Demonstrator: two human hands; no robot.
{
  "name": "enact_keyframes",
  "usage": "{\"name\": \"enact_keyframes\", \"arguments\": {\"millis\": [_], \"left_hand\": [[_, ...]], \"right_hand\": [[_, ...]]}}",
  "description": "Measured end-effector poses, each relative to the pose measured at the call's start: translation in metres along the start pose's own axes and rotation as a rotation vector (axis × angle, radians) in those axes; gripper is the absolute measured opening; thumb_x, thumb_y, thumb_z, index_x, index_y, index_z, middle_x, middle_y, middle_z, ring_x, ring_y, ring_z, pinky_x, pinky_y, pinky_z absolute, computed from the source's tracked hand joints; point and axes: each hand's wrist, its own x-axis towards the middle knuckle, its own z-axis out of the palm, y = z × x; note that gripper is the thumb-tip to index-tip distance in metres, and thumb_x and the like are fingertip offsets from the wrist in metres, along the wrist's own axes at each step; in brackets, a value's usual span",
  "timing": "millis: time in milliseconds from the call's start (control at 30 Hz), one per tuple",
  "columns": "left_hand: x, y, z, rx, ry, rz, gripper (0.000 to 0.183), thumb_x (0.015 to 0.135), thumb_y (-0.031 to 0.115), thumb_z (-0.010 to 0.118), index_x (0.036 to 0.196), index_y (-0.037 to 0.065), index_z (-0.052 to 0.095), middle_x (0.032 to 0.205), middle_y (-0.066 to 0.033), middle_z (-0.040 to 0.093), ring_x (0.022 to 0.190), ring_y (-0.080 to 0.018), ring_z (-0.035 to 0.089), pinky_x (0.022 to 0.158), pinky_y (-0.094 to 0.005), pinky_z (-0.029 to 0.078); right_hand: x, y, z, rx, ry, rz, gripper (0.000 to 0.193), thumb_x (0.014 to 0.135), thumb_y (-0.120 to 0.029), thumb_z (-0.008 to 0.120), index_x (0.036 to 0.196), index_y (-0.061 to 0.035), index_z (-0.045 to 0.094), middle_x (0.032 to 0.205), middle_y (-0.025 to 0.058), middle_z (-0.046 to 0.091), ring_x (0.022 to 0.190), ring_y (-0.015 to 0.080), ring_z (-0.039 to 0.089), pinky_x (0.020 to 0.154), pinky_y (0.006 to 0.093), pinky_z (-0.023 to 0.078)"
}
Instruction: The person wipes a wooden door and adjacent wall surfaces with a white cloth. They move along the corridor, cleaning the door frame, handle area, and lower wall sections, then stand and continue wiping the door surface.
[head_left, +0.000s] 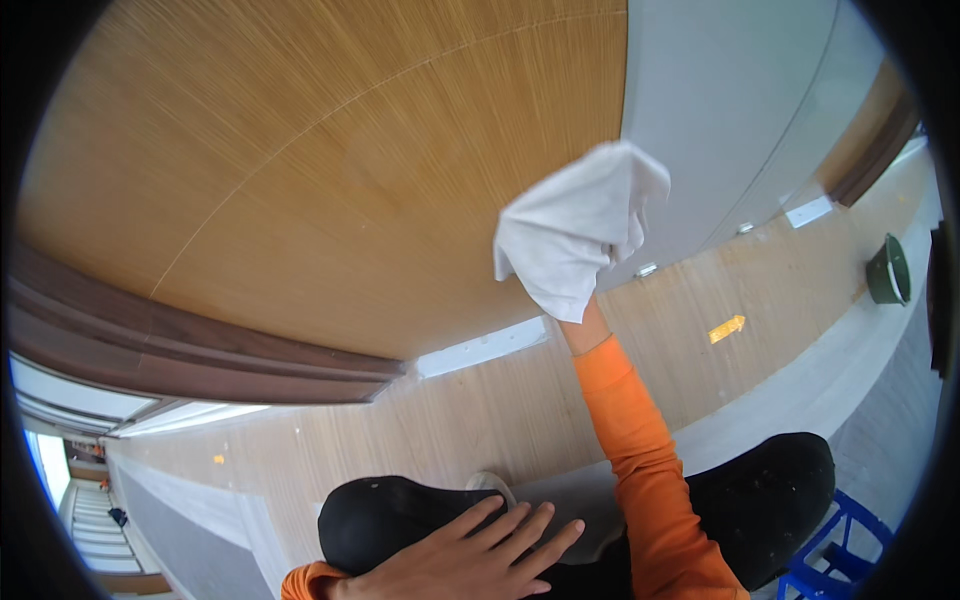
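Gripped: crumpled white cloth (575, 232), right hand (585, 300).

The cloth (580, 225) is plain white. The wall panel (300, 150) shows honey-brown wood with fine straight grain, trimmed in dark brown. The sleeve (640, 450) is bright orange, the trousers (390, 520) black, the bucket (886, 270) dark green.

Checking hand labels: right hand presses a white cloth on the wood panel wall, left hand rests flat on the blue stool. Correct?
Not quite. In the head view the left hand rests flat on the person's black-trousered knee, not on the blue stool, which stands off to the lower right. The right hand does hold the white cloth against the wood panel wall.
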Motion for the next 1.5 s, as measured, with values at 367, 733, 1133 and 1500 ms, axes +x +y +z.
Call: {"name": "enact_keyframes", "arguments": {"millis": [367, 733, 1133, 1500], "left_hand": [[-0.031, -0.033, 0.008, -0.046, -0.093, -0.119, 0.064, 0.112, 0.041, 0.048, 0.164, 0.006, 0.038, 0.157, -0.0203, 0.053, 0.145, -0.0331, 0.050, 0.126, -0.0477, 0.033], [-0.021, -0.030, 0.003, -0.099, -0.099, -0.116, 0.060, 0.111, 0.038, 0.051, 0.160, 0.004, 0.043, 0.155, -0.0187, 0.054, 0.142, -0.0340, 0.051, 0.124, -0.0475, 0.035], [0.016, -0.019, -0.006, -0.145, -0.152, -0.188, 0.060, 0.110, 0.037, 0.055, 0.157, 0.001, 0.046, 0.153, -0.0215, 0.054, 0.141, -0.0369, 0.051, 0.123, -0.0480, 0.037], [0.043, -0.034, -0.007, -0.153, -0.195, -0.179, 0.060, 0.109, 0.037, 0.056, 0.159, 0.004, 0.046, 0.153, -0.0214, 0.055, 0.142, -0.0374, 0.051, 0.122, -0.0473, 0.037]], "right_hand": [[0.038, -0.135, 0.101, -0.758, 0.244, -0.288, 0.063, 0.116, -0.045, 0.037, 0.167, -0.0091, 0.028, 0.169, 0.0102, 0.037, 0.153, 0.0235, 0.035, 0.125, 0.0347, 0.033], [-0.006, -0.057, -0.117, -1.857, 0.647, -0.317, 0.062, 0.114, -0.025, 0.048, 0.168, -0.0056, 0.026, 0.164, 0.0124, 0.040, 0.156, 0.0270, 0.034, 0.131, 0.0326, 0.028], [0.013, -0.045, -0.078, -1.265, 0.597, -0.631, 0.057, 0.113, -0.022, 0.049, 0.164, -0.0041, 0.031, 0.156, 0.0111, 0.047, 0.150, 0.0245, 0.042, 0.125, 0.0316, 0.034], [0.092, -0.240, -0.073, -1.502, 0.612, -0.765, 0.053, 0.111, -0.020, 0.048, 0.159, -0.0015, 0.036, 0.152, 0.0134, 0.051, 0.145, 0.0247, 0.047, 0.118, 0.0326, 0.040]]}}
